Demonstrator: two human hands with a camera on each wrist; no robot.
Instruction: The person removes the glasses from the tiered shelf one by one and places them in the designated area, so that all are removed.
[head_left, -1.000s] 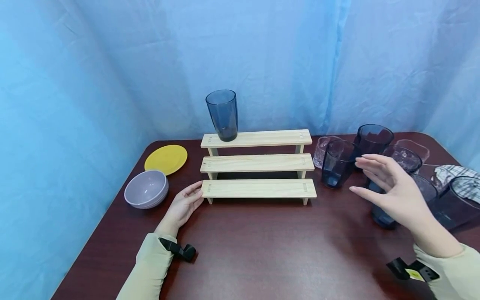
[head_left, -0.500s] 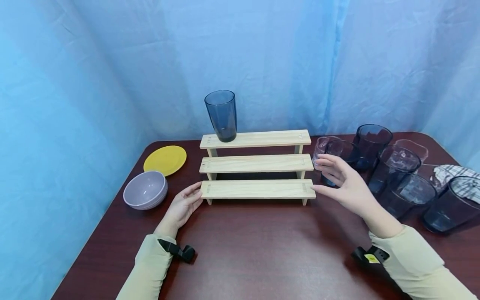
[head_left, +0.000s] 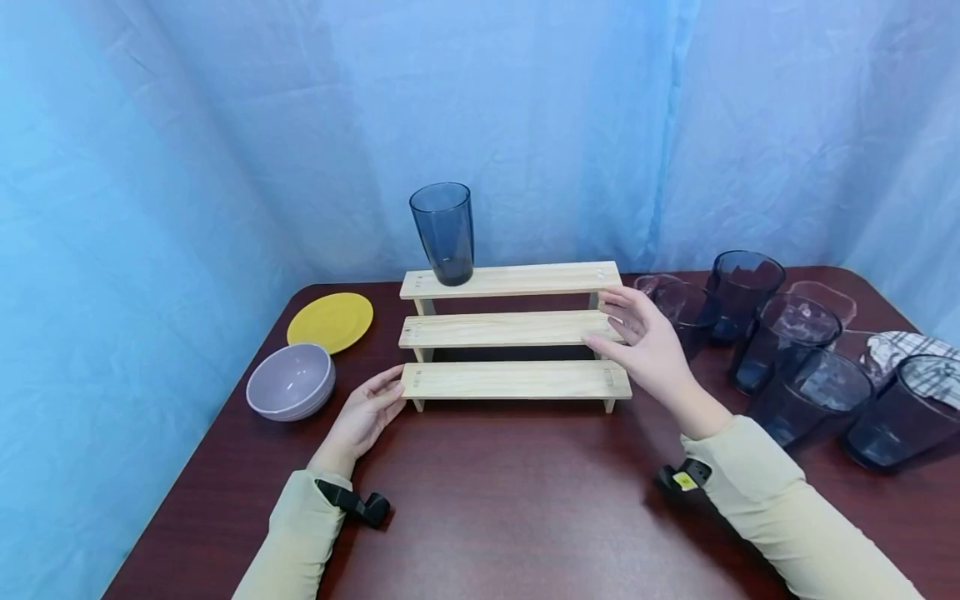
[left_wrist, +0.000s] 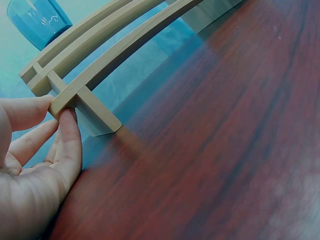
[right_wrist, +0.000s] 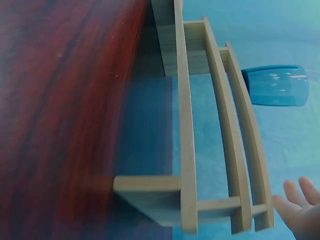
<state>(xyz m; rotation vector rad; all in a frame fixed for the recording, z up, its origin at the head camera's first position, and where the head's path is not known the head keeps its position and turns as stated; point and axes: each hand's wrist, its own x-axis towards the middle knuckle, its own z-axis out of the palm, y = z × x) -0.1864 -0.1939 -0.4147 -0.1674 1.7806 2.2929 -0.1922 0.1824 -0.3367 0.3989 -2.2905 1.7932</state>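
Three wooden steps make up the rack [head_left: 515, 332], centre of the head view, standing on the dark red table [head_left: 510, 508]. My left hand [head_left: 365, 413] is at the left end of the lowest step: in the left wrist view my thumb [left_wrist: 25, 111] lies on top of the step end and a finger [left_wrist: 69, 142] presses up against it from below, so I pinch that end lightly, other fingers relaxed. My right hand [head_left: 651, 347] is at the right end of the middle step, fingers straight and spread, holding nothing; I cannot tell whether the fingertips actually touch the wood. In the right wrist view only those fingertips [right_wrist: 300, 207] show, lower right, just past the rack ends.

One blue glass [head_left: 443, 232] stands upright on the top step, left end. Right of frame, a cluster of dark tumblers [head_left: 780, 350] sits on the table behind my right hand. Left of frame: yellow plate [head_left: 331, 320], lilac bowl [head_left: 292, 380] just in front of it, both apart from the rack.
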